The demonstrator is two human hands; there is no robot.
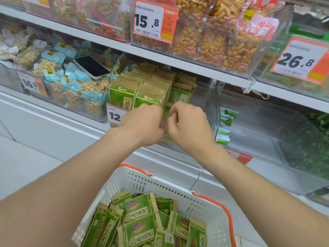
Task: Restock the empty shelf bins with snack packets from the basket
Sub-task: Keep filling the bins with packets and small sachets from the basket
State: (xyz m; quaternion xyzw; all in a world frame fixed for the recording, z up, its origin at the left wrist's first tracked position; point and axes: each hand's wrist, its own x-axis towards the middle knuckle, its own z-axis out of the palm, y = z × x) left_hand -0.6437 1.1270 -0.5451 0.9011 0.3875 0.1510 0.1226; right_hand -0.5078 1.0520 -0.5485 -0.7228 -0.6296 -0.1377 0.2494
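A clear shelf bin [211, 102] in the middle shelf holds several upright green-and-tan seed packets [151, 82] in rows. My left hand [142, 123] and my right hand [188, 123] meet at the bin's front, fingers curled around a green packet [166, 114] that shows between them, mostly hidden. Below, a white basket [142, 182] with orange handles holds several loose packets [140, 220] of the same kind.
A phone [91, 67] lies on the peanut packets in the bin to the left. To the right is a clear bin [258, 132] with a few small green packets [226, 125] at its left wall. Price tags hang on bin fronts. Shelves above hold orange snack bags.
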